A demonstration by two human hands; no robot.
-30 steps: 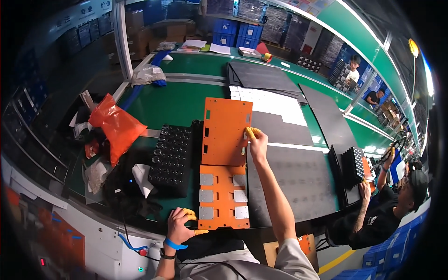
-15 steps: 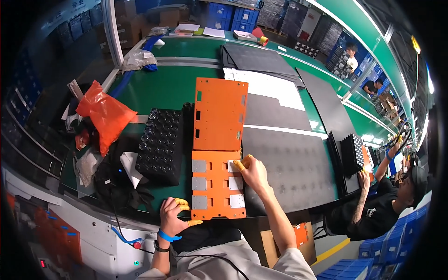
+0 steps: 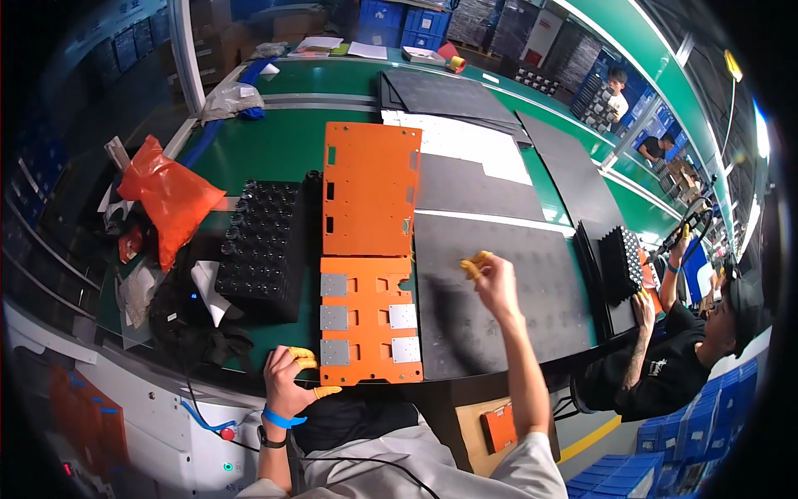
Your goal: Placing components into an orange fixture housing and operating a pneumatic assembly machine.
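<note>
Since the R hand [image 3: 495,284] has moved off the lower orange panel [image 3: 368,320], my remote feed shows five silver plates [image 3: 402,316] on it vs. six a moment ago. Upper-R pos. is bare, orange w/ cutouts. R hand is now over the big black sheet [image 3: 524,303], just R of the panel, w/ its shadow [image 3: 453,320] on the sheet. Yellow-covered fingertips [image 3: 474,264] are bunched; can't tell if the missing plate is pinched there, b/c nothing silver shows. My read: it came off w/ the hand, so the panel's one plate short.

L hand [image 3: 289,381] stays at the panel's lower-L corner: fingers by the side edge, thumb by the bottom, spread, not clenched. Looks like steadying; can't tell how firm.

Lower panel lies at the near edge of the green bench [image 3: 291,137], w/ the upper orange panel [image 3: 370,190] end to end beyond it. Black block [image 3: 259,249] w/ rows of round tops sits to the L, orange bag [image 3: 170,200] farther L.
</note>
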